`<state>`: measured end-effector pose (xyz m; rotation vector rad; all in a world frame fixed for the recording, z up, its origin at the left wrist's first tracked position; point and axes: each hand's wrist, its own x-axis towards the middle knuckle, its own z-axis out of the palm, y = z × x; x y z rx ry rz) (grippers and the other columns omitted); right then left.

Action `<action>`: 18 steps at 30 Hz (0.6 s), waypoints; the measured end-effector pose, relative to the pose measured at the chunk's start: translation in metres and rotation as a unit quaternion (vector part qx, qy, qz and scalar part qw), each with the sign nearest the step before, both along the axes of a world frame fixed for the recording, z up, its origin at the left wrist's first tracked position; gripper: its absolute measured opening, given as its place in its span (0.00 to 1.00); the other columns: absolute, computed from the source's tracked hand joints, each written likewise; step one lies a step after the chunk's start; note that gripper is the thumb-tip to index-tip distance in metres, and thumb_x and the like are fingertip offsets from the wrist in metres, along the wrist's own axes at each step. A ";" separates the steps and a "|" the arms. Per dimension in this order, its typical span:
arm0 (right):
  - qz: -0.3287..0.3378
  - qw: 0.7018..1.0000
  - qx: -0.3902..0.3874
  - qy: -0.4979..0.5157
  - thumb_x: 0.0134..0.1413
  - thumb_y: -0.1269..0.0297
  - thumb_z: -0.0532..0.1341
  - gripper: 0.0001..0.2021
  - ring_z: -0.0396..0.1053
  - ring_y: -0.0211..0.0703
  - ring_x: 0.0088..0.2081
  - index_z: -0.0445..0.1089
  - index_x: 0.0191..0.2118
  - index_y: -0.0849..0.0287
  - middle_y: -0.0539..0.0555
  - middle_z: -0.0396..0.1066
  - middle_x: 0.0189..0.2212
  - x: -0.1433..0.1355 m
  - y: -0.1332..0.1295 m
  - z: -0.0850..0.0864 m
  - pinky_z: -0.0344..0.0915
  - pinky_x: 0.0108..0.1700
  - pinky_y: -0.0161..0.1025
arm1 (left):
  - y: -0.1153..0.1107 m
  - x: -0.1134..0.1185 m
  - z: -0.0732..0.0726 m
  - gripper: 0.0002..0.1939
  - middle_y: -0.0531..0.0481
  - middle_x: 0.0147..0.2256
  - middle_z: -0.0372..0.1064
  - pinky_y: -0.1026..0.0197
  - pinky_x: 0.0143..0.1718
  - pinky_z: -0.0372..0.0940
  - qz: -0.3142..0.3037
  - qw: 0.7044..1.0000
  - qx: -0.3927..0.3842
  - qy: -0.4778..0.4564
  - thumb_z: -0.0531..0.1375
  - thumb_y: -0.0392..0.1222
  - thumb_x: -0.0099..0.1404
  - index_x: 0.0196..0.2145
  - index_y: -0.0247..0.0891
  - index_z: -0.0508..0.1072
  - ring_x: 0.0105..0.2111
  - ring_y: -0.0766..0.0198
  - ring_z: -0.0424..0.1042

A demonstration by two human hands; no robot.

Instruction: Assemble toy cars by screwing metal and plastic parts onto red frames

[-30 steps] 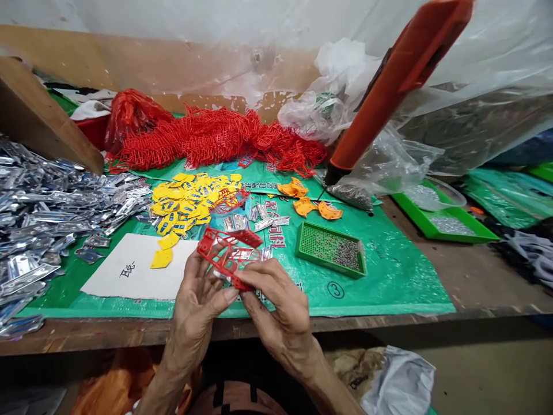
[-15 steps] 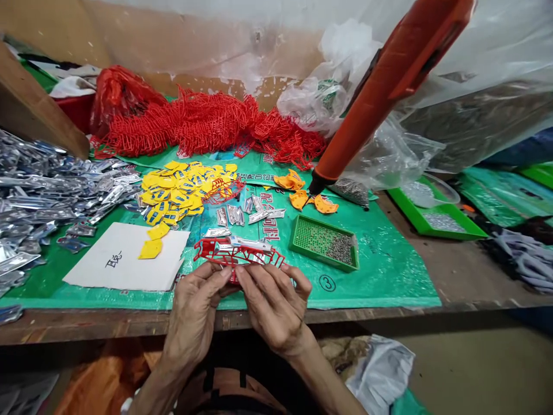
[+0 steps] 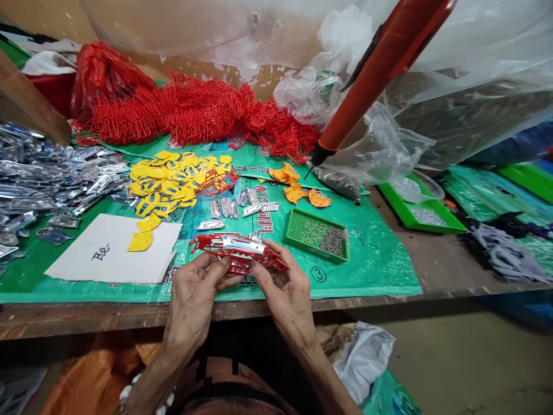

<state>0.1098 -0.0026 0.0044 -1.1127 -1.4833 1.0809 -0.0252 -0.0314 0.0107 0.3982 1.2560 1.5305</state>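
A red plastic lattice frame [image 3: 206,244] with a shiny silver piece [image 3: 242,244] along its top is held near the table's front edge. My left hand [image 3: 194,291] pinches its lower left part between thumb and fingers. On the right end, my right hand [image 3: 288,288] grips it, thumb in front and fingers behind. Just beyond lie several small silver pieces [image 3: 230,207] and a heap of yellow pieces [image 3: 168,178]. An orange-red electric screwdriver [image 3: 358,95] hangs tip down over the orange pieces [image 3: 295,193]. Right of the hands stands a green tray [image 3: 290,230] containing small screws.
Red lattice frames [image 3: 194,109] are piled along the back. Silver parts [image 3: 38,178] cover the left side. A white card [image 3: 108,253] bears two yellow pieces. Farther right are another green tray [image 3: 453,226], clear plastic bags [image 3: 389,138] and grey cloth [image 3: 501,248].
The frame has been tilted so its silver top shows more. My right fingers have moved from its front to its right end. The view has shifted slightly.
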 end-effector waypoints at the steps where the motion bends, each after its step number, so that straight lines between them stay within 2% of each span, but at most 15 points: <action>1: 0.018 0.998 -0.058 0.032 0.58 0.60 0.61 0.12 0.70 0.38 0.31 0.69 0.46 0.58 0.52 0.72 0.32 -0.001 0.000 0.000 0.68 0.33 0.35 | 0.000 0.000 -0.001 0.07 0.55 0.27 0.75 0.65 0.37 0.75 -0.004 1.000 -0.001 0.002 0.69 0.40 0.55 0.27 0.35 0.76 0.29 0.68 0.76; 3: 0.029 0.987 -0.136 0.077 0.56 0.58 0.62 0.09 0.64 0.33 0.23 0.71 0.37 0.59 0.47 0.67 0.22 -0.003 0.001 0.001 0.63 0.26 0.31 | -0.001 0.000 -0.002 0.08 0.56 0.26 0.74 0.64 0.37 0.75 -0.011 1.000 -0.001 0.009 0.69 0.40 0.55 0.26 0.35 0.75 0.28 0.68 0.76; 5: 0.031 0.978 -0.177 0.110 0.55 0.58 0.64 0.09 0.60 0.31 0.20 0.70 0.33 0.60 0.45 0.63 0.17 -0.003 0.002 0.002 0.59 0.22 0.30 | -0.002 0.000 -0.003 0.08 0.56 0.24 0.73 0.63 0.37 0.76 -0.018 1.000 0.001 0.021 0.68 0.40 0.56 0.26 0.34 0.74 0.27 0.67 0.76; 12: 0.061 0.955 -0.221 0.188 0.48 0.61 0.68 0.11 0.66 0.35 0.21 0.72 0.35 0.62 0.48 0.69 0.20 -0.004 0.004 0.007 0.67 0.22 0.32 | 0.001 0.002 -0.004 0.09 0.53 0.26 0.75 0.60 0.35 0.75 -0.035 0.997 -0.004 0.063 0.67 0.44 0.58 0.29 0.35 0.76 0.29 0.62 0.78; 15: 0.038 0.954 -0.222 0.199 0.46 0.63 0.69 0.11 0.67 0.34 0.21 0.71 0.33 0.63 0.48 0.70 0.20 -0.007 0.006 0.009 0.67 0.23 0.31 | 0.000 0.001 -0.005 0.10 0.51 0.28 0.77 0.59 0.35 0.74 -0.040 0.996 -0.003 0.076 0.66 0.45 0.58 0.32 0.35 0.76 0.31 0.59 0.78; 18: -0.005 0.953 -0.219 0.211 0.45 0.64 0.69 0.10 0.64 0.32 0.20 0.69 0.31 0.62 0.46 0.68 0.18 -0.014 0.004 0.008 0.63 0.21 0.28 | -0.003 0.005 0.000 0.12 0.49 0.33 0.77 0.57 0.35 0.73 -0.038 0.987 0.004 0.157 0.64 0.48 0.60 0.35 0.37 0.76 0.34 0.55 0.77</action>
